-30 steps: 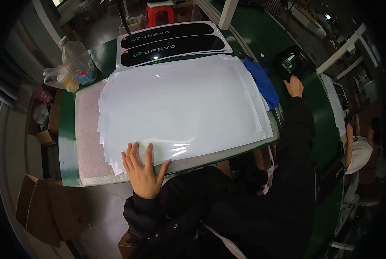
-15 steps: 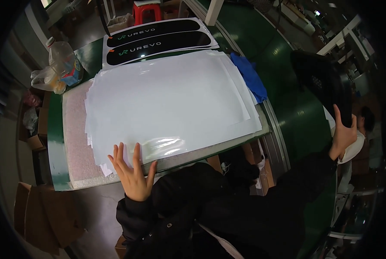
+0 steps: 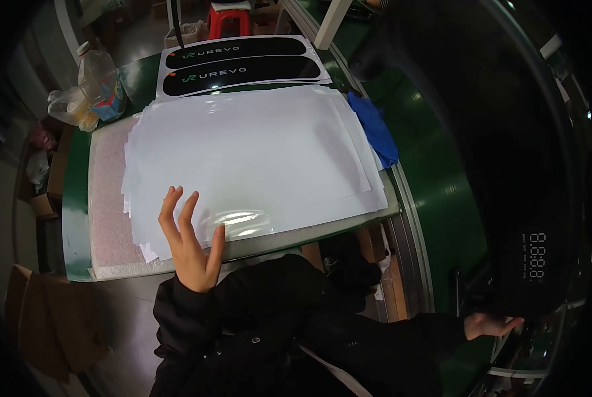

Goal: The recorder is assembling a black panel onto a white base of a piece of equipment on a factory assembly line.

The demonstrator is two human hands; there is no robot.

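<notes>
My left hand (image 3: 193,255) is raised over the near edge of a stack of glossy white sheets (image 3: 249,152), its fingers spread and nothing in them. On the right, my right hand (image 3: 489,325) grips the lower end of a long black curved panel (image 3: 508,172). A digital display with segment figures shows near that end. The panel is held up close, its far end reaching the top of the view; most of my right fingers are hidden behind it. Beyond the stack lies a white sheet bearing two black rounded strip stickers (image 3: 243,74).
The stack rests on a foam-wrapped pad (image 3: 107,205). A blue cloth (image 3: 372,129) lies at its right, beside a metal rail (image 3: 412,225) and green surface (image 3: 428,159). A clear plastic bottle (image 3: 97,69) stands back left; a red stool (image 3: 224,23) is farther off. Cardboard (image 3: 51,324) sits lower left.
My right hand has moved down and nearer with the black panel, which has turned so its face with the display shows. My left hand has lifted slightly, its fingers more bent.
</notes>
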